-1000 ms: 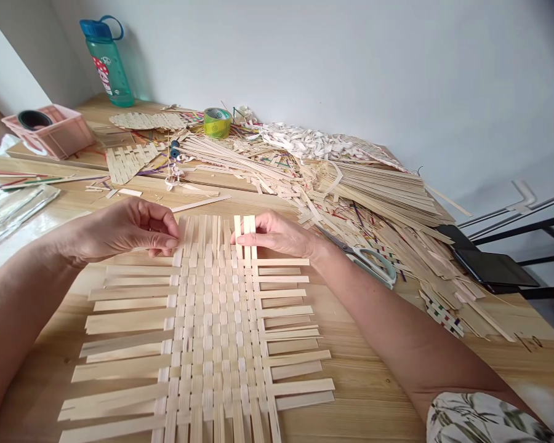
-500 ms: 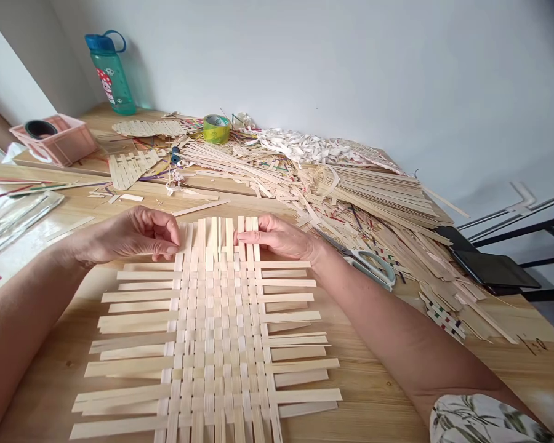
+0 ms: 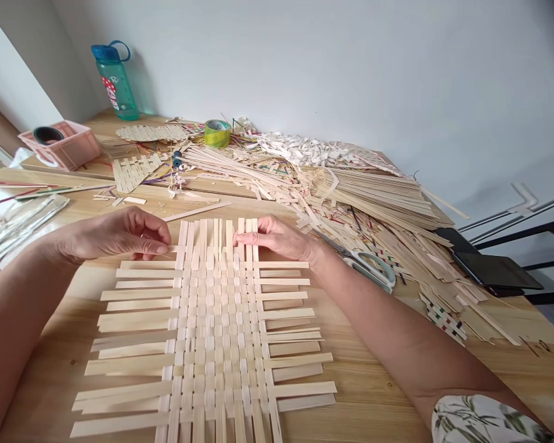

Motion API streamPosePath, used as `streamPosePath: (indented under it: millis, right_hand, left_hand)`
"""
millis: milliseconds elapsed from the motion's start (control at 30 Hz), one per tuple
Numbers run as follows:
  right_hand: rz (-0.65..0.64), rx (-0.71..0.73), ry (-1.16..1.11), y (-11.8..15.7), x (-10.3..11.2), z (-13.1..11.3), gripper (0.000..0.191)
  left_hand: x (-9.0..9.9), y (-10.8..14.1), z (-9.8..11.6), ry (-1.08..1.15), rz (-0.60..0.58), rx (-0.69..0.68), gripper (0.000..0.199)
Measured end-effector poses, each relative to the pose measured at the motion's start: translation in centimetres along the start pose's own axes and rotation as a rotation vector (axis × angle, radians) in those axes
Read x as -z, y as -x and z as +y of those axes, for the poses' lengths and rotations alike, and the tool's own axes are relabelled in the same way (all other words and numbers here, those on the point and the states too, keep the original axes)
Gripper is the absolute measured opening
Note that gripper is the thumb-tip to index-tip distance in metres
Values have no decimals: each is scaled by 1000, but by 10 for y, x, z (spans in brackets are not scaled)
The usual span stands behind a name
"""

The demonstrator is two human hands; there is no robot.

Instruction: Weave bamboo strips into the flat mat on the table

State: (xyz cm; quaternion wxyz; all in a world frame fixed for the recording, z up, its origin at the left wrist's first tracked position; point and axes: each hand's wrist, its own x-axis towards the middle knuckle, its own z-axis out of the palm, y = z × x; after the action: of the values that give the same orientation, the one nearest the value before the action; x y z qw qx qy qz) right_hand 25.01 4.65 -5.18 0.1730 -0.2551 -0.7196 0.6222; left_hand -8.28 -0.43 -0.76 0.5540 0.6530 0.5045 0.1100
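A woven mat of pale wooden strips (image 3: pixel 216 326) lies on the table before me, its loose strip ends sticking out left, right and at the top. At its upper left, my left hand (image 3: pixel 136 234) pinches the end of a thin pale strip that runs into the top rows. My right hand (image 3: pixel 277 237) holds the upright strips at the mat's upper right edge, thumb in front and the other fingers partly hidden behind them.
Loose wooden strips (image 3: pixel 369 191) spread over the back and right. Scissors (image 3: pixel 369 267) lie beside my right forearm. Further off are a yellow tape roll (image 3: pixel 217 134), a pink basket (image 3: pixel 74 151), a teal bottle (image 3: pixel 120 89) and a black phone (image 3: pixel 498 271).
My left hand has moved slightly left, away from the mat's edge, and the thin strip now shows between its fingertips and the mat. My right hand has barely moved.
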Motion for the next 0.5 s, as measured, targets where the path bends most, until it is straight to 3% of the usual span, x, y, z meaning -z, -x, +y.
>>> streamPosePath:
  millis: [133, 500]
  right_hand:
    - [34, 8, 22, 0, -1, -2, 28]
    - [5, 12, -92, -2, 0, -1, 24]
  left_hand:
    - [-4, -1, 4, 24, 32, -47, 25]
    - [-13, -11, 3, 86, 24, -11, 30]
